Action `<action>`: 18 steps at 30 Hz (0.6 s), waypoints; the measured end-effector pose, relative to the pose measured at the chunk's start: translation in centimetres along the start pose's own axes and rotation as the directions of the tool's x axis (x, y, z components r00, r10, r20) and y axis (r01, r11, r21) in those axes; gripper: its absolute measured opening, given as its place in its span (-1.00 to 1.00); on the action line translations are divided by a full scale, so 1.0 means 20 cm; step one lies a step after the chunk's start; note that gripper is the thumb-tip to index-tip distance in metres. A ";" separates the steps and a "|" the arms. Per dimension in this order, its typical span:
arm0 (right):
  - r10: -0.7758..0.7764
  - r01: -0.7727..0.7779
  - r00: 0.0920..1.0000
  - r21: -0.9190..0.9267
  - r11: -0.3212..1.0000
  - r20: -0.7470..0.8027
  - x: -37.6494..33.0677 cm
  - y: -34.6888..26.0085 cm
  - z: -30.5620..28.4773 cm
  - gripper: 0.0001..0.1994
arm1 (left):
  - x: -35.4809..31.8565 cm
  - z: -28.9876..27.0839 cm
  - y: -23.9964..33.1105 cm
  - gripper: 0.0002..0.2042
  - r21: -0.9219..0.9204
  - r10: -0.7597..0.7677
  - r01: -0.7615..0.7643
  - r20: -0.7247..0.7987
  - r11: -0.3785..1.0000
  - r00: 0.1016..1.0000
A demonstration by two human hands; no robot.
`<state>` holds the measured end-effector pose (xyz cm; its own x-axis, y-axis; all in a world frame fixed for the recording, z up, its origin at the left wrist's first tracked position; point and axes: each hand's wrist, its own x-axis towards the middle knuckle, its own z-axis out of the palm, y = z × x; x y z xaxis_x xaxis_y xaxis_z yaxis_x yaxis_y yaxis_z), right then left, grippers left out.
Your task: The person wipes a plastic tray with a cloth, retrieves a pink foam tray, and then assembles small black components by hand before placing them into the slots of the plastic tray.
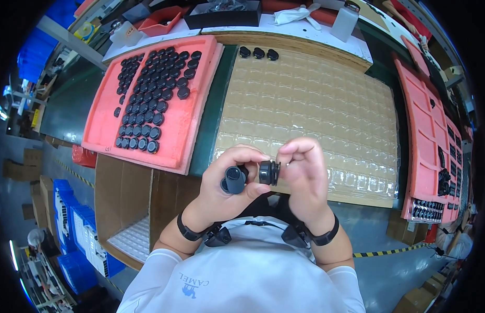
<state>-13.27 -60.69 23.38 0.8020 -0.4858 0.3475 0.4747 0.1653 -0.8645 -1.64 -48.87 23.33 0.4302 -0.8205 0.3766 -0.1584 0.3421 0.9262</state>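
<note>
My left hand (221, 182), its fingers curled, has a dark cylindrical piece (234, 180) tucked in the palm. Between its thumb and forefinger sits a round black part (266, 172) with a thin flange on its right side. My right hand (307, 175) has thumb and fingers pinched at that flange; whether a separate small piece is between them cannot be made out. Both hands are over the near edge of a clear plastic blister tray (305, 104) with many pockets. Three black parts (258, 53) lie in its far left pockets.
At the left, a pink foam tray (104, 112) carries rows of black round parts. More pink trays (417, 115) with black parts stand at the right. A white shelf (305, 31) at the back bears a bottle (346, 22) and a glove (292, 15). An open cardboard box (117, 193) stands lower left.
</note>
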 end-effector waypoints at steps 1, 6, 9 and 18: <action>0.000 0.000 1.000 0.000 1.000 0.002 0.00 0.00 0.00 -0.81 | 0.00 0.00 0.00 -0.61 0.007 0.021 -0.021 0.005 1.000 1.000; 0.127 -0.125 0.990 0.041 0.991 -0.065 0.00 0.00 0.01 -0.70 | 0.00 -0.01 0.01 -0.61 -0.036 0.001 -0.001 -0.005 0.999 1.000; 0.073 -0.073 0.997 -0.032 0.997 0.010 0.01 -0.01 0.00 -0.65 | 0.00 -0.01 0.01 -0.61 -0.008 0.026 -0.026 -0.007 1.000 1.000; -0.202 0.245 0.970 -0.526 0.814 0.138 0.04 -0.05 -0.01 -0.74 | 0.00 -0.01 0.02 -0.61 -0.122 -0.068 0.062 -0.043 0.991 0.997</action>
<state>-13.24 -61.38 24.44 0.7315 -0.3864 0.5618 0.3920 -0.4359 -0.8101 -1.62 -48.66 23.62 0.4775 -0.8214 0.3120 -0.0214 0.3440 0.9387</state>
